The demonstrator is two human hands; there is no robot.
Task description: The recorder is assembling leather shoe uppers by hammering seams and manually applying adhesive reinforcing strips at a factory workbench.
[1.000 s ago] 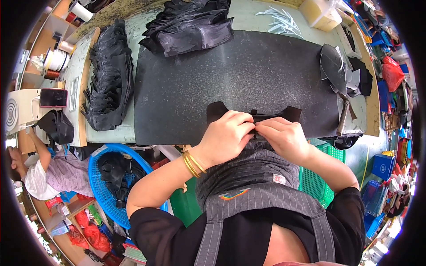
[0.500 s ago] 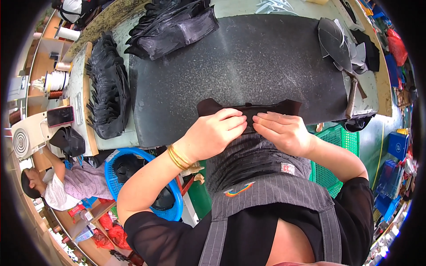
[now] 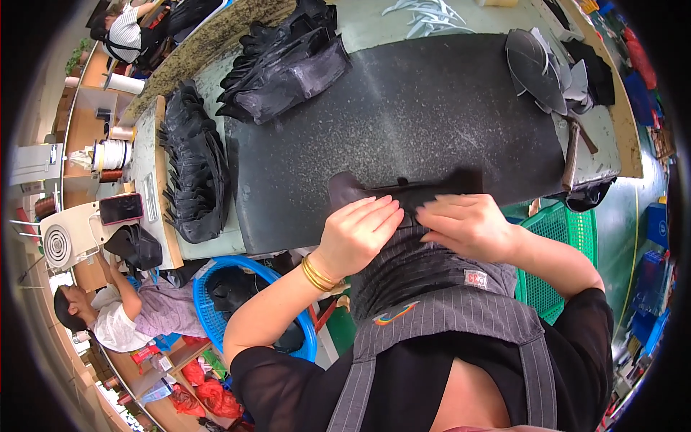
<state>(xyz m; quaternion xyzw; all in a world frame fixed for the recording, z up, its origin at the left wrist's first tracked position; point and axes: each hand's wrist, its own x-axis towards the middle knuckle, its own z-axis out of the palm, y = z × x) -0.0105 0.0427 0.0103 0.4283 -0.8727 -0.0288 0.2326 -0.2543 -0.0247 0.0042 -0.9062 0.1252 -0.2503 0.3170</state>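
A dark, leather-like cut piece (image 3: 432,190) with flared ends lies along the near edge of the black work mat (image 3: 403,108). Its outline is smeared by motion, and my fingers cover its near middle part. My left hand (image 3: 362,234), with gold bangles on the wrist, pinches this edge with its fingers pressed together. Opposite it, a small gap away, my right hand (image 3: 471,229) holds the same edge, its fingertips slightly blurred. Both thumbs are mostly hidden. Just below the hands is my striped grey apron (image 3: 446,309).
Stacks of black pieces lie at the mat's far left (image 3: 288,75) and left side (image 3: 194,165). Grey cut pieces (image 3: 536,72) and a wooden-handled tool (image 3: 571,155) lie right. A blue basket (image 3: 313,335) and green basket (image 3: 554,252) flank me. A co-worker (image 3: 119,309) is at left.
The whole view has shifted, so the table's left side sits farther right and lower. My hands remain at the dark piece, whose ends have moved and blurred. My right fingers look more spread.
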